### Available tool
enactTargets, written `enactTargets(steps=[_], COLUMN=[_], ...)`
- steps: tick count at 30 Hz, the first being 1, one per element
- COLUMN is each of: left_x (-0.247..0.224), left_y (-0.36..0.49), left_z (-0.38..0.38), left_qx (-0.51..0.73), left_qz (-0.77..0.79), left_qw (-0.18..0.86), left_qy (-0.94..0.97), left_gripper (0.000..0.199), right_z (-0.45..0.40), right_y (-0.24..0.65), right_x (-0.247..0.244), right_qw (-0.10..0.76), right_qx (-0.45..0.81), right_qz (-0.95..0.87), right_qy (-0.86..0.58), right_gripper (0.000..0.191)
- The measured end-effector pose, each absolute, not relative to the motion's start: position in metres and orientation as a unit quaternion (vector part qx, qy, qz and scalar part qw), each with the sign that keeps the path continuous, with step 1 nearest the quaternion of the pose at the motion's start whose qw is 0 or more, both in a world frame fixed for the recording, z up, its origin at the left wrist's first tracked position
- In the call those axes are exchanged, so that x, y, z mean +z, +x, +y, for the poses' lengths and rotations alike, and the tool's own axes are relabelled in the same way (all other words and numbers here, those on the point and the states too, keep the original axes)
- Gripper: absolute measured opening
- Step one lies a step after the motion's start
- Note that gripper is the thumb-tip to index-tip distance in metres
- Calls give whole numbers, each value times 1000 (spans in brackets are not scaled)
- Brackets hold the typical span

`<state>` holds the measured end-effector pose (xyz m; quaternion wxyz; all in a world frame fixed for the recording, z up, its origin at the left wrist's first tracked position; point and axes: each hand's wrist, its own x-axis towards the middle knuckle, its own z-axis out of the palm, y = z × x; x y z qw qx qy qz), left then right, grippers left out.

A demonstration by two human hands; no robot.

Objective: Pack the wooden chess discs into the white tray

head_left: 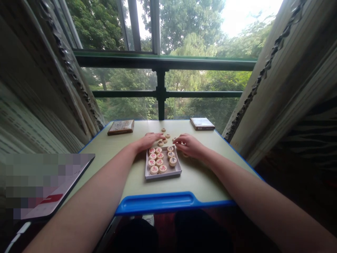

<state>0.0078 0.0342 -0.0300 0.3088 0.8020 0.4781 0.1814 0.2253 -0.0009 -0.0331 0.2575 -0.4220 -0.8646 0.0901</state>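
A shallow white box (pixel 177 170) lies in the middle of the table, holding round wooden Chinese chess pieces. Several red-marked pieces (pixel 159 162) fill its left side in two columns, and three black-marked pieces (pixel 172 161) line the right side. My left hand (pixel 150 141) is beyond the box's far left corner, fingers stretched toward loose pieces (pixel 160 143) on the table. At the far right corner, my right hand (pixel 189 144) has its fingertips closed at a chess piece (pixel 174 139). Other pieces near that hand are partly hidden under it.
Farther back on the table are single pieces (pixel 163 129). A brown box (pixel 121 127) lies at the back left and a flat white-topped box (pixel 202 123) at the back right. A blue tray edge (pixel 158 202) runs along the front. A tablet-like screen (pixel 52 203) sits at left.
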Motion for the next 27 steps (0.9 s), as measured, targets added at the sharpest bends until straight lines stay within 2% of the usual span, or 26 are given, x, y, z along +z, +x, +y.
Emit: enactTargets(steps=[5, 10, 16, 19, 23, 27], left_x=[-34, -38, -27, -26, -29, -30], left_y=[11, 10, 8, 6, 3, 1], left_z=[37, 39, 28, 27, 30, 31], left_qx=[229, 202, 203, 212, 249, 267], left_qz=[486, 508, 500, 500, 491, 489], left_qw=[307, 270, 363, 399, 420, 411], left_qy=[786, 793, 760, 739, 721, 721], left_gripper=[63, 65, 69, 70, 71, 73], right_z=[9, 8, 9, 8, 7, 9], right_y=[228, 228, 224, 227, 233, 233], right_x=[-40, -38, -38, -36, -33, -36], right_qw=[257, 224, 173, 168, 178, 198], right_qx=[82, 60, 65, 48, 9, 5], right_qz=[-868, -877, -902, -903, -882, -883], right_qy=[-417, -422, -391, -393, -437, -427], right_gripper=[25, 28, 35, 31, 23, 26])
